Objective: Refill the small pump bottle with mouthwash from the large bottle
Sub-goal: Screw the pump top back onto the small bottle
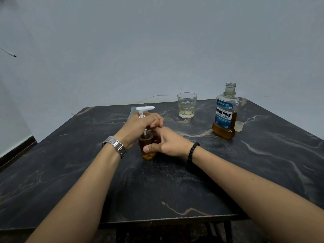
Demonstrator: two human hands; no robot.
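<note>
A small clear pump bottle holding amber mouthwash stands on the dark marble table near the middle. My right hand wraps around its body, thumb across the front. My left hand grips the white pump head by its collar, held over the bottle's mouth with the dip tube reaching down inside. The large mouthwash bottle, blue-labelled and uncapped, stands upright at the back right with amber liquid low in it.
A drinking glass with a little pale liquid stands at the back centre. A small clear cap lies just right of the large bottle. Something pale blue lies behind the pump head. A wall rises right behind the table.
</note>
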